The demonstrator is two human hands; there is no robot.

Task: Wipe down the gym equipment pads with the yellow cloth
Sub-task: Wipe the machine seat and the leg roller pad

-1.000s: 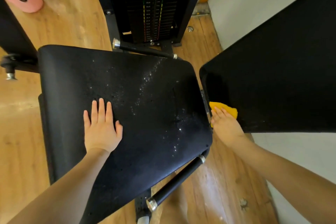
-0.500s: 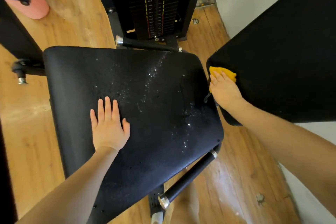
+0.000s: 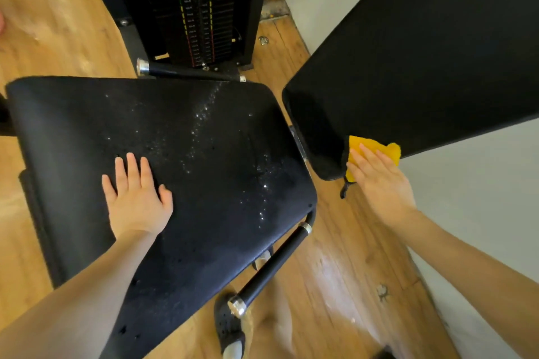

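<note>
the seat pad (image 3: 204, 169), still beaded with droplets, stays unwiped under the flat, open left hand (image 3: 137, 198). at 3 o'clock the right hand (image 3: 376, 181), fingers straight, has slid the yellow cloth (image 3: 376, 148) back down the back pad's (image 3: 423, 67) lower edge; that pad's wiping continues.

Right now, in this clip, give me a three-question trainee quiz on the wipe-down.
1. True or false: the left hand lies flat on the seat pad.
2. Which hand presses the yellow cloth? A) left B) right
3. Fill in: the cloth is against the lower corner of the ____ pad.

Key: 1 true; 2 B, the right hand; 3 back, the back pad.
</note>
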